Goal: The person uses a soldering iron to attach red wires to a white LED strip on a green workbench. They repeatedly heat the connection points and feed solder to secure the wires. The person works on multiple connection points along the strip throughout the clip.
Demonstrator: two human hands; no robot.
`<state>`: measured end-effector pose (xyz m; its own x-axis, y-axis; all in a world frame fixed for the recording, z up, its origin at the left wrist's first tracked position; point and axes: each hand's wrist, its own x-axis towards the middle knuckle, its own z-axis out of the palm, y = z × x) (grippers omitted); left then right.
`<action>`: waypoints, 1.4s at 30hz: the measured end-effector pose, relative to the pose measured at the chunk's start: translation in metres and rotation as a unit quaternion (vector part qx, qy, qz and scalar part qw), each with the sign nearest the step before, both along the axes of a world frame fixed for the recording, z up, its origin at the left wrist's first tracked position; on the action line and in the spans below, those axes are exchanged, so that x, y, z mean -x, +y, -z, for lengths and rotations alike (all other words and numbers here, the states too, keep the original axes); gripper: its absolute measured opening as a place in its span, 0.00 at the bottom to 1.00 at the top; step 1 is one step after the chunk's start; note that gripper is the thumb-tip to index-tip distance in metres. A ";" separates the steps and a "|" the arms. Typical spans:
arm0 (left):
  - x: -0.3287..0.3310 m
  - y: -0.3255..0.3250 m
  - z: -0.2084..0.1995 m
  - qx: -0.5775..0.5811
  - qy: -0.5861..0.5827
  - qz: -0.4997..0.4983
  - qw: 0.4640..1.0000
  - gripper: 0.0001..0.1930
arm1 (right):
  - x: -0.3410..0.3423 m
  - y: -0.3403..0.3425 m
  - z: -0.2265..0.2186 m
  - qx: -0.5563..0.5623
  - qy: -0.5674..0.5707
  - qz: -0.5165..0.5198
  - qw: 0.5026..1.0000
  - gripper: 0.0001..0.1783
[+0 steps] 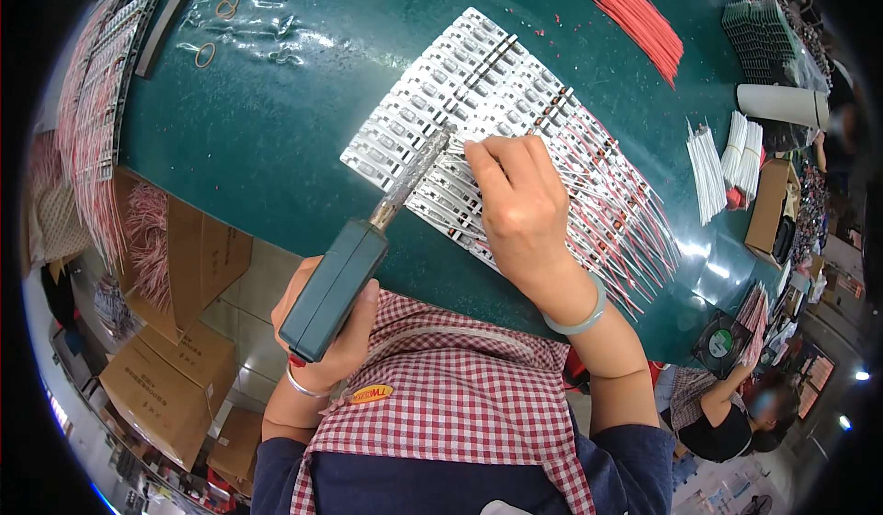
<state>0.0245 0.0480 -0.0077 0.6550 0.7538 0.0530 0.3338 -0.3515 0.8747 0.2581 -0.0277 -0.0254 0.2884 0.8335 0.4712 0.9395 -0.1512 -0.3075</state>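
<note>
Brown cardboard boxes (pixel 166 382) stand stacked on the floor at lower left, w/ open flat cartons (pixel 198 257) above them, under the bench edge. One small brown box (pixel 768 204) lies on the bench at right. An oval yellow label (pixel 371 393) w/ red print sits on the checked apron.

A bundle of red wires (pixel 639 20), white wire bunches (pixel 706 173), rubber bands (pixel 204 53) and cardboard boxes (pixel 166 386) lie around.
</note>
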 end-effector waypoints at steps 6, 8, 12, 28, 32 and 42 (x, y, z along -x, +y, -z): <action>-0.004 0.002 -0.004 0.011 0.007 -0.001 1.000 0.13 | -0.002 -0.001 -0.006 -0.015 0.012 0.003 1.000 0.18; -0.006 0.001 -0.004 0.027 0.005 -0.008 1.000 0.13 | -0.007 -0.001 -0.005 -0.018 0.006 0.005 1.000 0.19; -0.016 0.004 -0.008 0.015 -0.011 0.002 1.000 0.12 | -0.010 0.000 0.001 -0.011 0.002 0.006 1.000 0.19; -0.030 0.009 -0.016 -0.041 0.010 0.023 0.999 0.09 | -0.008 0.003 0.002 -0.009 -0.009 0.002 1.000 0.17; -0.017 0.004 -0.011 0.011 0.015 -0.016 1.000 0.10 | -0.007 0.004 0.002 -0.009 -0.006 0.001 1.000 0.16; -0.020 0.008 -0.018 -0.002 -0.006 -0.006 1.000 0.12 | -0.007 0.002 -0.005 -0.014 0.007 0.011 1.000 0.17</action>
<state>0.0445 0.0560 0.0100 0.6454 0.7612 0.0636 0.3276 -0.3510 0.8772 0.2652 -0.0260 -0.0205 0.3125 0.8141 0.4894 0.9318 -0.1625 -0.3247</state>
